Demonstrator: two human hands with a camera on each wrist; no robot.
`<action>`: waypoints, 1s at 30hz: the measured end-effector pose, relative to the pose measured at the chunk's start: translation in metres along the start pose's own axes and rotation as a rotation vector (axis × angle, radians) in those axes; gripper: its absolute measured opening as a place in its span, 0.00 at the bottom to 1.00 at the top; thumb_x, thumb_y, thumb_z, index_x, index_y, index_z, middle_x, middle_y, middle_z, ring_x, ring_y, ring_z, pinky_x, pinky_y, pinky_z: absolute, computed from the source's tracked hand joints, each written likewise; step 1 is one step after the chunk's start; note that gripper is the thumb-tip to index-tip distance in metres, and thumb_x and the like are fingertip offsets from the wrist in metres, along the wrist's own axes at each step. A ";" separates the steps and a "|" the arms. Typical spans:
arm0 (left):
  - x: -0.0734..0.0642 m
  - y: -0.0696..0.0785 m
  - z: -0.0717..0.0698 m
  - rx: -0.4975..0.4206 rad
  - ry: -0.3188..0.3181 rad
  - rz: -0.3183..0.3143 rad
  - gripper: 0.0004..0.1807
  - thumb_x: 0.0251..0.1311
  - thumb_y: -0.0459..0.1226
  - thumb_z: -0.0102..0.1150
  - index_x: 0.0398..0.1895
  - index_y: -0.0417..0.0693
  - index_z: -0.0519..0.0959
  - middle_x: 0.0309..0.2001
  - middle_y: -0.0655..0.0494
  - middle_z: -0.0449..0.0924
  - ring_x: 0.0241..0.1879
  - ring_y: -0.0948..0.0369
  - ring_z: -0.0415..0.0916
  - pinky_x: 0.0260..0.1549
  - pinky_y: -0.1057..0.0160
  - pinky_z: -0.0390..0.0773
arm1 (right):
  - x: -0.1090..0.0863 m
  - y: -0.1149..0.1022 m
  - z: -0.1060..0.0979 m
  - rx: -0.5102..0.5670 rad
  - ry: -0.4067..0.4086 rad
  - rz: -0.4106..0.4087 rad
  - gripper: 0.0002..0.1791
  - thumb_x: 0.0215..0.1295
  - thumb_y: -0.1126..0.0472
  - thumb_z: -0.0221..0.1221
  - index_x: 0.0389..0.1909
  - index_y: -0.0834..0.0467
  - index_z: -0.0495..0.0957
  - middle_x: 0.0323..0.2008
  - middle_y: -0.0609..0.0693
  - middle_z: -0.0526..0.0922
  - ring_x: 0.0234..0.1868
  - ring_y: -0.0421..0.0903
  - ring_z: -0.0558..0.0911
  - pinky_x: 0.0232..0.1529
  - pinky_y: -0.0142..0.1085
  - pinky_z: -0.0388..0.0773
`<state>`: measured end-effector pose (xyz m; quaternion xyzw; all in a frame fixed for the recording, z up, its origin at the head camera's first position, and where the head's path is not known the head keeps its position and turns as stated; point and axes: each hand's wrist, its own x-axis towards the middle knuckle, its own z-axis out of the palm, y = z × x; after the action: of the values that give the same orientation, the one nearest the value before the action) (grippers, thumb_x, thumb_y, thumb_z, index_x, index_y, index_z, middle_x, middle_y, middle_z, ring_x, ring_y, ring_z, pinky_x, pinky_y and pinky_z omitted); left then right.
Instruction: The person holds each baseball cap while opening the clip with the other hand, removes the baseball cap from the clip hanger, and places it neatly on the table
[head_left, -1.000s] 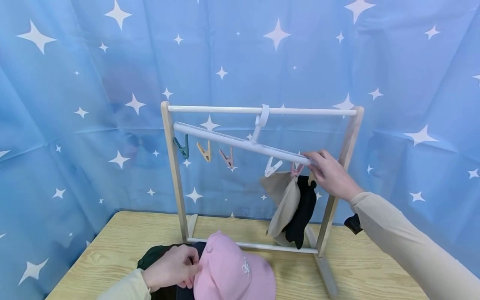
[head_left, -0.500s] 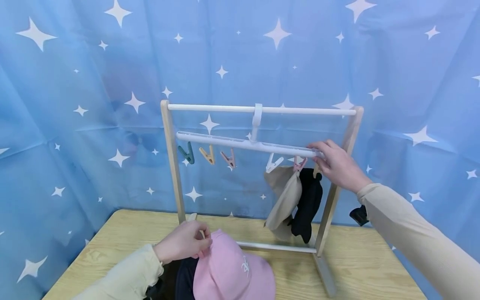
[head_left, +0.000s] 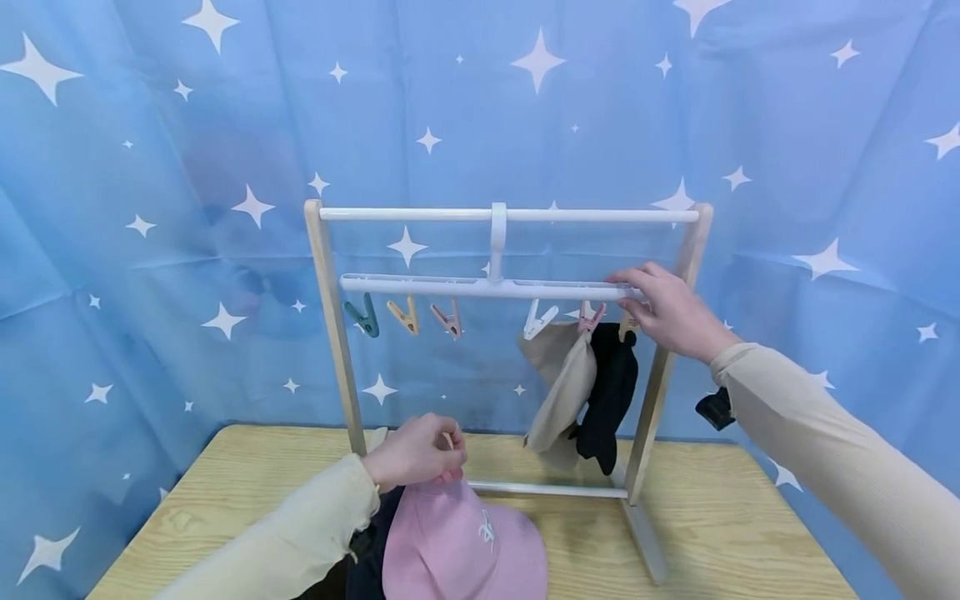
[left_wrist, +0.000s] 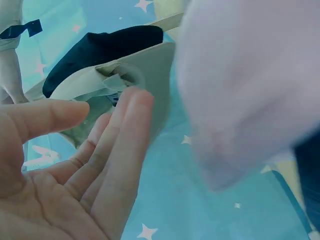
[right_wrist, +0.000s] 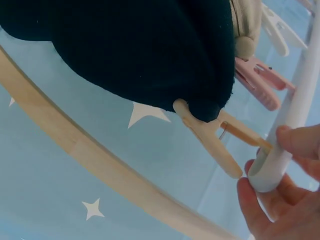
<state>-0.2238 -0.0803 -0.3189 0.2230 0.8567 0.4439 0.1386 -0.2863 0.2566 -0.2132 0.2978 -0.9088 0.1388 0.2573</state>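
My right hand (head_left: 671, 312) grips the right end of a white clip hanger (head_left: 450, 287), thumb and fingers around the bar in the right wrist view. The hanger hooks over a rack's top rail and sits level. A black cap (head_left: 611, 392) hangs from the tan clip (right_wrist: 210, 142), beside a beige cap (head_left: 562, 396) on a pink clip (right_wrist: 257, 82). Low at the front, my left hand (head_left: 420, 450) hovers by the top of a pink cap (head_left: 457, 550). Its thumb and fingers stand apart with nothing between them in the left wrist view.
Green (head_left: 362, 317), yellow (head_left: 405, 315) and white (head_left: 538, 319) clips hang from the bar, with a mauve one (head_left: 447, 318). The wood-ended rack (head_left: 330, 308) stands on a wooden table (head_left: 720, 533). Dark caps (head_left: 367, 558) lie left of the pink one. A starry blue curtain hangs behind.
The hanger's right end has risen with my right hand, so the tilted bar is now level. My left hand has moved right and up, from the pink cap's left side to its top.
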 end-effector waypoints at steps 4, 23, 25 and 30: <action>0.022 0.012 0.000 -0.075 -0.007 -0.023 0.01 0.61 0.27 0.56 0.32 0.35 0.77 0.25 0.52 0.81 0.27 0.57 0.79 0.29 0.60 0.81 | 0.003 0.000 -0.003 0.006 -0.020 0.019 0.17 0.67 0.72 0.56 0.57 0.65 0.75 0.43 0.62 0.76 0.33 0.51 0.73 0.30 0.45 0.70; 0.112 0.068 0.028 -0.026 0.024 0.020 0.25 0.64 0.39 0.59 0.63 0.43 0.71 0.53 0.51 0.77 0.51 0.58 0.75 0.48 0.62 0.74 | 0.012 -0.001 -0.002 0.032 -0.067 0.038 0.17 0.68 0.70 0.56 0.57 0.64 0.75 0.48 0.64 0.76 0.39 0.55 0.75 0.33 0.48 0.72; 0.118 0.072 0.033 -0.021 0.021 0.041 0.23 0.64 0.39 0.59 0.61 0.43 0.71 0.51 0.52 0.78 0.48 0.59 0.75 0.45 0.64 0.74 | 0.011 -0.001 -0.002 0.036 -0.076 0.041 0.18 0.68 0.70 0.56 0.58 0.64 0.74 0.48 0.63 0.76 0.39 0.55 0.75 0.34 0.48 0.72; 0.126 0.075 0.041 0.001 0.017 0.078 0.09 0.68 0.35 0.55 0.48 0.42 0.74 0.36 0.54 0.76 0.33 0.60 0.72 0.32 0.64 0.71 | 0.007 0.000 0.000 0.044 -0.091 0.045 0.18 0.69 0.70 0.56 0.58 0.63 0.74 0.48 0.63 0.76 0.41 0.55 0.75 0.34 0.48 0.71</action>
<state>-0.2954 0.0502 -0.2860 0.2524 0.8487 0.4506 0.1137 -0.2919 0.2533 -0.2093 0.2886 -0.9228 0.1508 0.2060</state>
